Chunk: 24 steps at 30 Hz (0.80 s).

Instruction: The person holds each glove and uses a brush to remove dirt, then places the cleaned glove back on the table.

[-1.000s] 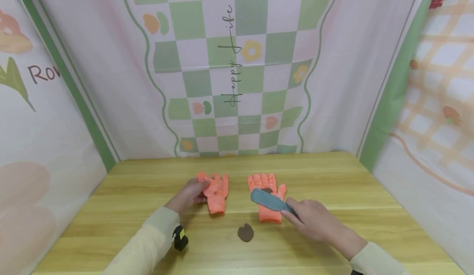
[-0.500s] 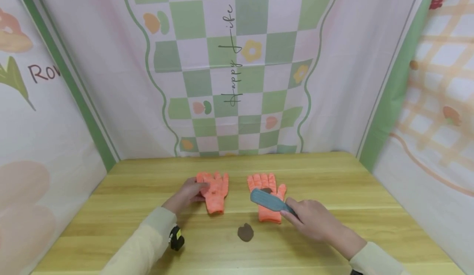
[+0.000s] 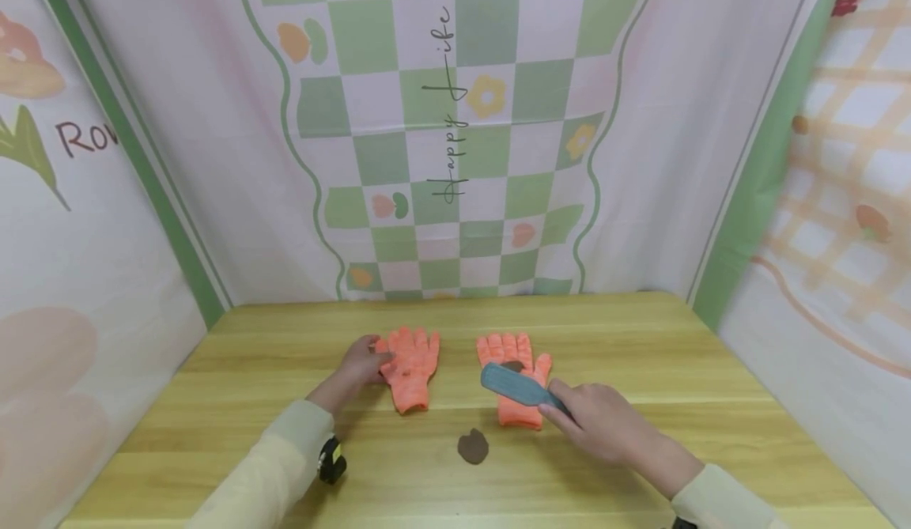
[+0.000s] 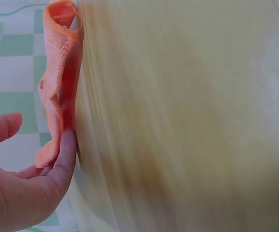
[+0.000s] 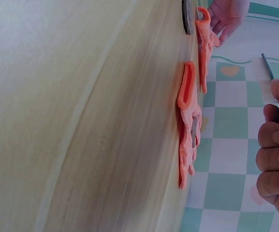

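My left hand is at the left edge of an orange knit glove lying on the table. In the left wrist view its fingers reach under the glove's edge, and the thumb stands apart from it. My right hand grips a flat blue-grey spatula above a second orange glove. A brown flat piece lies on that glove, partly hidden by the spatula. Another brown, roughly round flat piece with a notch lies on the table in front of the gloves.
The wooden table ends at a green-and-white checked curtain at the back. Printed curtains hang at the left and right sides. A black device is strapped at the left wrist.
The left glove's fingers have spread out flatter, and its cuff has shifted slightly left. My left hand has drawn back a little to the left. The right hand and spatula have stayed in place.
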{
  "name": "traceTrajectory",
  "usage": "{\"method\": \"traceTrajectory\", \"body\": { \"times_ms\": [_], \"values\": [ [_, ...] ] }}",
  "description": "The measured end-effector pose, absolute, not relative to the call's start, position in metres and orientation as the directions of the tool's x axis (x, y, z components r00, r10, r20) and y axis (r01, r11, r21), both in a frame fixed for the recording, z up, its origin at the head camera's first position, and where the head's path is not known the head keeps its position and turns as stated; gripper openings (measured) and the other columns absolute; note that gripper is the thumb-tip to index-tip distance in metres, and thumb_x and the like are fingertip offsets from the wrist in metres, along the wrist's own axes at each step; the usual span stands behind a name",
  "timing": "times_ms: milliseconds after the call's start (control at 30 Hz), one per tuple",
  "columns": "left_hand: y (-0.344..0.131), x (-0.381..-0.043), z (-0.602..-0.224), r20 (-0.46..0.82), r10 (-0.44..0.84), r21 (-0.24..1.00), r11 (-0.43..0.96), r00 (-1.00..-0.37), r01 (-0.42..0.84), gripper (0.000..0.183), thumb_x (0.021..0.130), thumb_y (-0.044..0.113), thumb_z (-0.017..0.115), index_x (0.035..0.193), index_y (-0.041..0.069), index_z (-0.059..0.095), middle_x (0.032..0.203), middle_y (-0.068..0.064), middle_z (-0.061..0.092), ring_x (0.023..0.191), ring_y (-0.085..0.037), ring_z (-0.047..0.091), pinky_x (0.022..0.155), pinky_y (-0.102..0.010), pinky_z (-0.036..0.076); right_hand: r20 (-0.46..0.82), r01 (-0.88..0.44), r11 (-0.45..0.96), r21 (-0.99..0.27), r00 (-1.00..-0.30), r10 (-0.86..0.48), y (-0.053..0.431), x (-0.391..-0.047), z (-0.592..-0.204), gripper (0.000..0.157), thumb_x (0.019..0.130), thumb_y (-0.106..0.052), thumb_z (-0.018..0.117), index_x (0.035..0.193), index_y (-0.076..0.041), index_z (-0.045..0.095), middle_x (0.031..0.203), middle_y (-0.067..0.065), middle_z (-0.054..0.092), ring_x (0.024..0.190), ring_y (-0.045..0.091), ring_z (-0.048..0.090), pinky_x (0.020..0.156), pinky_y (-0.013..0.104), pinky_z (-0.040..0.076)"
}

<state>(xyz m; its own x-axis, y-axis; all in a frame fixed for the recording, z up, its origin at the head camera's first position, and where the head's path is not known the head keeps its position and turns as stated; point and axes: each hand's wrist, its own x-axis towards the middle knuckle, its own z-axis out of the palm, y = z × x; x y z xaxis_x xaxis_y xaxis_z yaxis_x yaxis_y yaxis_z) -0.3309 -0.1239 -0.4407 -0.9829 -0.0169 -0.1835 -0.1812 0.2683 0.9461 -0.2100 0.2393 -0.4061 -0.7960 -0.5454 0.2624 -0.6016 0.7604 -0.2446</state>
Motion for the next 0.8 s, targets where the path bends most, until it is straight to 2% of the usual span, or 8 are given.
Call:
{"method": "traceTrajectory", "body": {
  "times_ms": [167,400,800],
  "values": [
    [-0.127,-0.328,-0.438,-0.135,-0.011,0.935,0.331,-0.991,-0.131,0.057,0.093,0.004,0.059,0.141,-0.012,0.035,0.140,-0.037,0.036,0.118,-0.043,0.051,0.085,-0.041,0.054,0.262,-0.604,0.758,-0.245,-0.794,-0.548,0.240,-0.210,-0.407,0.023,0.102,-0.035,0.050,0.085,-0.020,0.046,0.059,-0.015,0.034,0.050,-0.001,0.032,0.048,0.020,0.033],
    [-0.128,-0.326,-0.434,-0.095,-0.006,0.915,0.394,-0.995,-0.089,0.050,0.093,0.008,0.060,0.136,-0.010,0.044,0.139,-0.032,0.043,0.127,-0.043,0.043,0.102,-0.050,0.041,0.257,-0.595,0.760,-0.262,-0.802,-0.539,0.242,-0.209,-0.407,0.023,0.102,-0.035,0.050,0.086,-0.020,0.047,0.059,-0.015,0.034,0.050,-0.001,0.032,0.048,0.020,0.034],
    [-0.124,-0.318,-0.429,-0.007,0.014,0.879,0.476,-1.000,0.000,0.047,0.094,0.011,0.060,0.136,-0.005,0.047,0.144,-0.029,0.038,0.128,-0.046,0.041,0.101,-0.052,0.042,0.244,-0.565,0.785,-0.252,-0.823,-0.514,0.249,-0.208,-0.403,0.023,0.102,-0.035,0.051,0.086,-0.019,0.047,0.059,-0.014,0.035,0.050,0.000,0.032,0.048,0.020,0.032]
  ]
}}
